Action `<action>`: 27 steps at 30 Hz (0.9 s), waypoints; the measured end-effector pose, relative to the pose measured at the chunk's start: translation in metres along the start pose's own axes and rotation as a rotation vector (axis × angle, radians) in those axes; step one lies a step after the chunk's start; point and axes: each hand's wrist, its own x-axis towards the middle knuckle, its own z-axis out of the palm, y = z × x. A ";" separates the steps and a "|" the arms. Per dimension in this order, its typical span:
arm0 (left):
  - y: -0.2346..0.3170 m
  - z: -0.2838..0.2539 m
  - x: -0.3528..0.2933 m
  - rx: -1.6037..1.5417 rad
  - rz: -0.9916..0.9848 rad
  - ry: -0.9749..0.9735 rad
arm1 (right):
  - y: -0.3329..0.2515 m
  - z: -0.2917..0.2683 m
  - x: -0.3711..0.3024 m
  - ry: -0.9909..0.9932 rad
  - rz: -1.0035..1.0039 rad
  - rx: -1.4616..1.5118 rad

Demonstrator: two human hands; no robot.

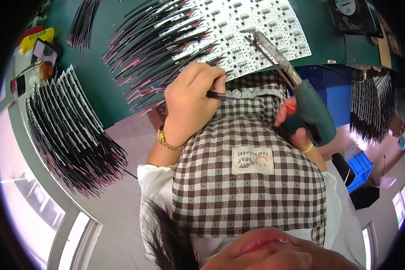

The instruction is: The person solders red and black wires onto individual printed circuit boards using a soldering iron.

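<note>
1. Green worktop [94, 74] stretches ahead of both hands, with a black fan [355, 15] beyond the right hand and a yellow packet [38, 40] far out to the left of the left hand
2. Just ahead of the hands lies a white sheet of circuit boards [274, 33], many dark wires [162, 49] fanning from its left part toward the side of the left hand
3. Left hand [194, 96] is closed in a pinch on a few thin wires [217, 95], their ends poking out on both sides of it, close to the sheet's near edge
4. Right hand [301, 138] is wrapped around a green-handled soldering tool [317, 112], its metal tip reaching forward over the sheet; whether tip and sheet touch, I cannot tell
5. Wired board strips [60, 112] stand well out to the left of the left hand, and another wired group [371, 105] sits to the right of the right hand
6. Judging by this, wires are being soldered to the boards one by one; the next move seems to call for lining up a held wire end with a bare pad and bringing the tip to it
</note>
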 end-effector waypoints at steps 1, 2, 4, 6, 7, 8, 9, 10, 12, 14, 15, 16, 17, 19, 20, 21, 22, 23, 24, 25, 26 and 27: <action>-0.001 0.002 -0.004 0.016 -0.007 0.022 | 0.007 -0.008 -0.007 -0.116 -0.132 -0.029; -0.001 0.004 -0.009 0.019 -0.009 0.020 | 0.009 -0.011 -0.015 -0.118 -0.131 -0.026; -0.004 0.007 -0.009 0.038 -0.028 0.034 | 0.002 -0.013 -0.021 -0.131 -0.075 -0.123; -0.005 0.007 -0.007 0.063 -0.026 0.051 | 0.008 -0.020 -0.026 -0.129 -0.047 -0.096; -0.003 0.004 -0.005 0.086 -0.022 0.068 | 0.005 -0.021 -0.027 -0.142 -0.027 -0.147; -0.001 -0.001 -0.003 0.092 -0.016 0.080 | 0.001 -0.021 -0.026 -0.156 -0.007 -0.197; -0.003 0.003 -0.004 0.099 -0.016 0.081 | 0.002 -0.022 -0.024 -0.155 -0.002 -0.198; -0.005 0.006 -0.004 0.107 -0.016 0.083 | -0.001 -0.021 -0.021 -0.165 -0.016 -0.187; -0.007 0.010 -0.005 0.101 -0.025 0.073 | 0.000 -0.022 -0.021 -0.172 -0.027 -0.178; -0.008 0.013 -0.004 0.090 -0.032 0.064 | 0.002 -0.025 -0.023 -0.175 -0.043 -0.262; -0.009 0.011 -0.006 0.102 -0.043 0.056 | 0.006 -0.023 -0.025 -0.181 -0.041 -0.254; -0.009 0.009 -0.007 0.114 -0.053 0.050 | 0.008 -0.020 -0.028 -0.121 0.043 -0.269; -0.010 0.007 -0.007 0.123 -0.056 0.049 | 0.010 -0.017 -0.028 -0.064 0.126 -0.283; -0.009 0.010 -0.008 0.135 -0.057 0.044 | 0.009 -0.020 -0.030 -0.096 0.112 -0.271; -0.008 0.010 -0.008 0.133 -0.058 0.045 | 0.009 -0.022 -0.030 -0.134 0.093 -0.255; -0.006 0.009 -0.007 0.137 -0.070 0.041 | 0.009 -0.024 -0.028 -0.136 0.092 -0.256; -0.005 0.007 -0.005 0.144 -0.081 0.038 | 0.008 -0.026 -0.025 -0.177 -0.003 -0.303; -0.004 0.004 -0.005 0.151 -0.083 0.040 | 0.009 -0.026 -0.023 -0.221 -0.100 -0.345; -0.004 0.006 -0.005 0.146 -0.096 0.018 | 0.009 -0.025 -0.024 -0.216 -0.095 -0.349; -0.004 0.008 -0.005 0.143 -0.109 -0.003 | 0.008 -0.023 -0.025 -0.184 -0.098 -0.308; -0.004 0.010 -0.005 0.137 -0.109 -0.003 | 0.008 -0.022 -0.026 -0.152 -0.103 -0.268; -0.004 0.011 -0.006 0.133 -0.119 -0.011 | 0.010 -0.024 -0.026 -0.152 -0.102 -0.266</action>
